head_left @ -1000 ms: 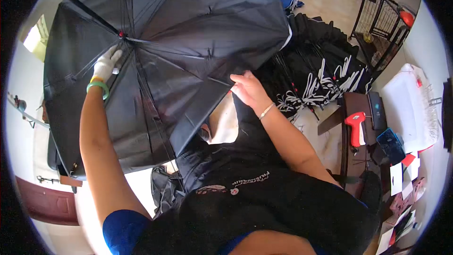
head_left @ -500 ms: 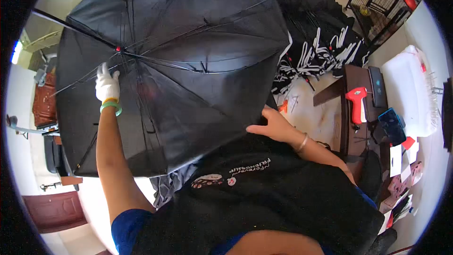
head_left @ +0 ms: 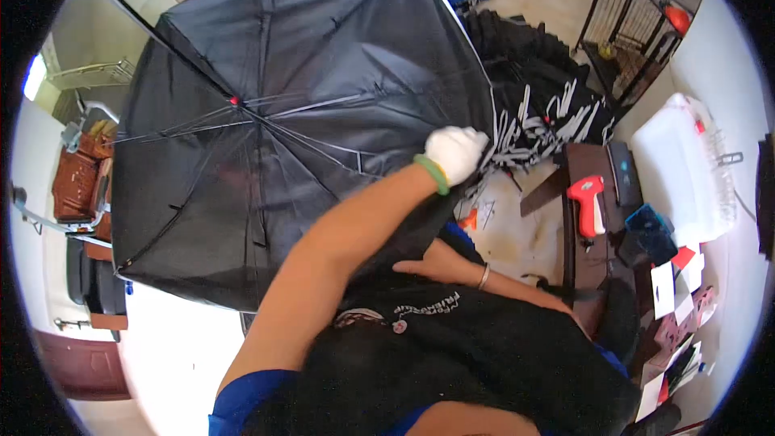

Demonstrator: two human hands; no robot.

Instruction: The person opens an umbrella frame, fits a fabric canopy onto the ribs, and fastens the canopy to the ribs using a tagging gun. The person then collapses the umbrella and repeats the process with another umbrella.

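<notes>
A black umbrella point(head_left: 323, 56) lies spread with its ribs and inner side towards me, its shaft pointing to the upper left. My left hand point(head_left: 456, 155), in a white glove with a green bangle at the wrist, is closed at the umbrella's right edge; what its fingers hold is hidden. Bare, with a thin bracelet, my right hand point(head_left: 440, 263) is below the umbrella's lower right edge, close to my black shirt. Its thumb points left and apart, and nothing shows in it.
Folded black umbrellas with white straps point(head_left: 549, 125) are piled behind on the right. A brown stand point(head_left: 581, 163) holds a red tagging gun point(head_left: 588, 203) and a phone point(head_left: 651, 234). A wire cage point(head_left: 626, 24) stands at the back right.
My left hand has moved from near the umbrella's centre to its right edge and closed. The umbrella has turned and shifted. My right hand has dropped lower, away from the edge.
</notes>
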